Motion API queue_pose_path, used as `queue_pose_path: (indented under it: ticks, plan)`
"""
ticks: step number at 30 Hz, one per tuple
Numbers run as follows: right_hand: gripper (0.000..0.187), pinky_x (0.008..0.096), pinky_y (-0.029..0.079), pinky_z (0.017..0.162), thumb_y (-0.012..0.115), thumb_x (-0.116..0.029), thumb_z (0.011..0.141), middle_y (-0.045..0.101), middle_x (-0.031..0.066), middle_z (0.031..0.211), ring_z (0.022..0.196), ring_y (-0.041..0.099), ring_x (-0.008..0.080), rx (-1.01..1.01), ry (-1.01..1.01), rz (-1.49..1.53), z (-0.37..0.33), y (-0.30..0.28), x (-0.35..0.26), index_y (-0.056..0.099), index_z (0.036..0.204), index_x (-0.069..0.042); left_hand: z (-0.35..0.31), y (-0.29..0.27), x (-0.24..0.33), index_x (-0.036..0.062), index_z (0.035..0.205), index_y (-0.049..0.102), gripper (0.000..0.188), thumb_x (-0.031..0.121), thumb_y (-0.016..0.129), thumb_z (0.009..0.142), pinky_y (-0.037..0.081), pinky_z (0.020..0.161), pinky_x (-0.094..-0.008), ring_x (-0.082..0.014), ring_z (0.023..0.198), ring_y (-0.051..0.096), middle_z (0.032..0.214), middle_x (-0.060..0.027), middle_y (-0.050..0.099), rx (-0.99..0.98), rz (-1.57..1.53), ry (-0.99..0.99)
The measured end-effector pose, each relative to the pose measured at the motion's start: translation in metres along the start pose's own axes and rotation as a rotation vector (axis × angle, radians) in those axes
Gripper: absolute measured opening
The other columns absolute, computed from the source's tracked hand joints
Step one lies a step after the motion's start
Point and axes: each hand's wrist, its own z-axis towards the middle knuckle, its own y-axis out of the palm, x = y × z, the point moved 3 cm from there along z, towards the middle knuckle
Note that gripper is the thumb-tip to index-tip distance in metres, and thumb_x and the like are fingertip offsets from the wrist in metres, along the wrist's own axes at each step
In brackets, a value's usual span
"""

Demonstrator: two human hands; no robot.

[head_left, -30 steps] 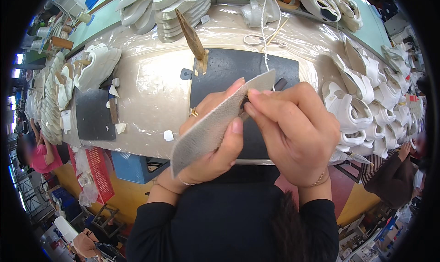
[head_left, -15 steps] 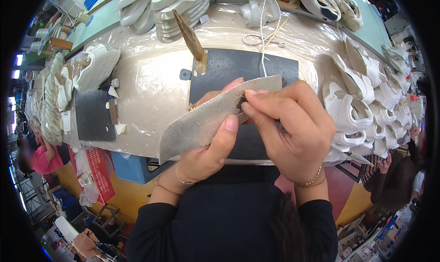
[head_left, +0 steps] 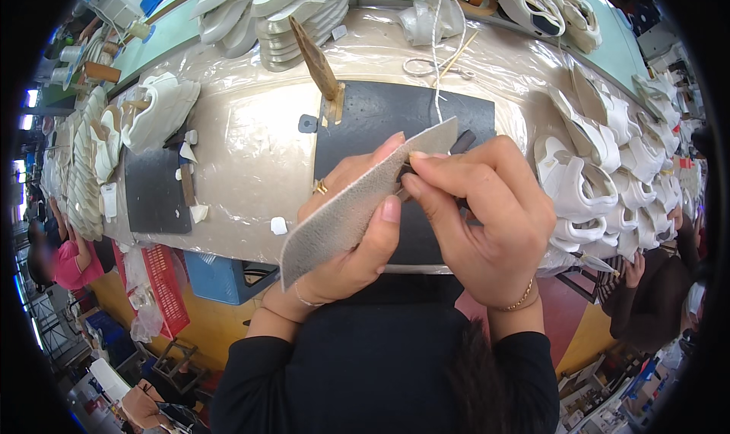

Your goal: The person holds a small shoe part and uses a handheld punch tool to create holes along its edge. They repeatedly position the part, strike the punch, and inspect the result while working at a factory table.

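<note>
My left hand (head_left: 346, 255) is closed round a stiff, flat grey piece (head_left: 342, 206) with a fuzzy face and a pointed far end. Its thumb lies on the near side, while the fingers go behind. At the piece's right edge my right hand (head_left: 494, 206) has thumb and forefinger pinched; whatever is between them is too small to make out. A small dark part (head_left: 462, 140) shows just beyond those fingers. From the top, a white cord (head_left: 436, 61) hangs down to the far tip of the grey piece. Below both hands lies a dark mat (head_left: 395, 107).
A wooden peg (head_left: 315, 61) stands at the mat's far left corner. Scissors (head_left: 437, 69) lie behind the mat. White shoe uppers (head_left: 578, 183) crowd the right; more shoe parts (head_left: 160, 111) and a second dark mat (head_left: 157, 194) are left. A blue crate (head_left: 217, 277) stands below the table edge.
The grey piece has tilted steeper, its lower end shifting right and nearer to me. A small white scrap on the table now shows. My right hand keeps its pinch.
</note>
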Motion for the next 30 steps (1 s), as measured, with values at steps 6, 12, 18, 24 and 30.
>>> queue_pose_path:
  ticks: [6,12,18,24,30]
  plan:
    - [0.019,0.0244,0.046,0.053,0.075,0.005,0.066,0.060,0.0080,0.073,0.062,0.060,0.0156,-0.008,-0.002,0.024,-0.0008,0.0016,0.0020,0.068,0.083,-0.002,0.0026,0.0013,-0.0002,-0.0074,0.127,0.045,0.042,0.008,0.050,0.089,0.048,0.087,-0.0307,-0.0200,0.101,0.058,0.116,-0.0157,0.056,-0.002,-0.020,0.019]
    - [0.019,0.0241,0.045,0.054,0.075,0.005,0.067,0.060,0.0080,0.075,0.064,0.059,0.0147,0.001,0.091,0.045,-0.0005,-0.0030,0.0026,0.068,0.084,-0.002,0.0003,0.0048,0.0056,-0.0073,0.129,0.041,0.045,0.014,0.050,0.091,0.047,0.088,-0.0323,-0.0199,0.101,0.057,0.117,-0.0146,0.054,0.047,-0.485,-0.225]
    - [0.020,0.0237,0.046,0.052,0.075,0.005,0.066,0.061,0.0079,0.075,0.062,0.059,0.0140,-0.021,0.048,0.027,-0.0005,-0.0034,0.0002,0.069,0.085,-0.001,0.0022,0.0036,0.0070,-0.0072,0.129,0.042,0.045,0.015,0.051,0.091,0.046,0.090,-0.0322,-0.0191,0.104,0.055,0.118,-0.0137,0.055,0.031,-0.467,-0.228]
    - [0.019,0.0245,0.048,0.053,0.074,0.006,0.068,0.060,0.0078,0.074,0.063,0.062,0.0141,-0.040,0.094,0.034,-0.0015,-0.0025,-0.0018,0.069,0.084,-0.001,0.0018,0.0036,0.0053,-0.0071,0.129,0.042,0.045,0.015,0.052,0.091,0.045,0.092,-0.0313,-0.0188,0.108,0.053,0.119,-0.0132,0.054,0.040,-0.412,-0.185]
    - [0.018,0.0246,0.049,0.055,0.074,0.006,0.068,0.059,0.0076,0.072,0.066,0.063,0.0155,-0.026,0.063,0.015,-0.0008,-0.0016,-0.0018,0.069,0.084,-0.002,0.0019,0.0040,0.0061,-0.0063,0.129,0.042,0.044,0.014,0.050,0.091,0.046,0.092,-0.0321,-0.0192,0.110,0.052,0.120,-0.0138,0.053,0.032,-0.367,-0.161]
